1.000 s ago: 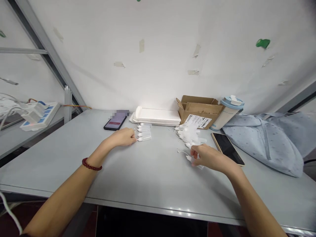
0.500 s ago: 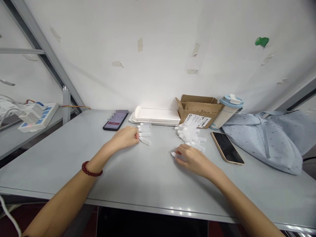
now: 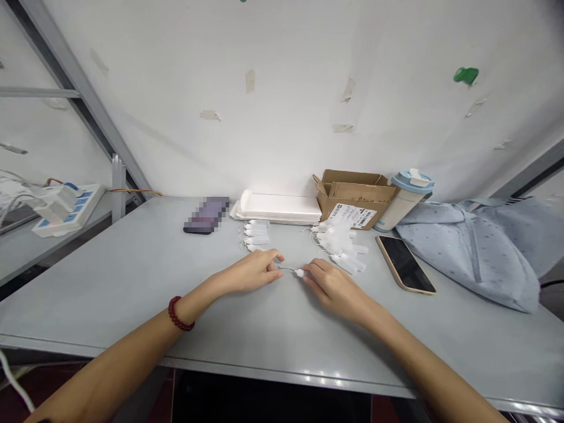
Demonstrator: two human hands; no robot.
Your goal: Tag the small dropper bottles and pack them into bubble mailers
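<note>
1. Just right of the left hand (image 3: pixel 251 271), near its fingertips: a small white bottle (image 3: pixel 300 273), on or low over the table (image 3: pixel 264 329), cannot tell which; long axis running roughly left to right, nozzle toward that hand, thin cord (image 3: pixel 288 268) reaching out leftward.
2. Nearer by far: the right hand (image 3: pixel 337 288), clamped on the bottle, thumb and fingers together about it; most of the body hidden beneath them.
3. On the left hand, thumb and forefinger apart, the cord's free end at the gap between; touching or not, too small to tell.
4. By count: one bottle held; at least four in the left row of bottles (image 3: pixel 257 239), the lowest partly covered by the left hand; several more in the right pile of bottles (image 3: pixel 341 241), too overlapped to number.
5. Farther off: two phones, namely a dark phone (image 3: pixel 198 226) and a pale-edged phone (image 3: pixel 406 265); one cardboard box (image 3: pixel 368 194); one lidded cup (image 3: pixel 400 205); one stack of flat white packs (image 3: pixel 282 205), layers uncountable; one pale blue bag (image 3: pixel 476 252).
</note>
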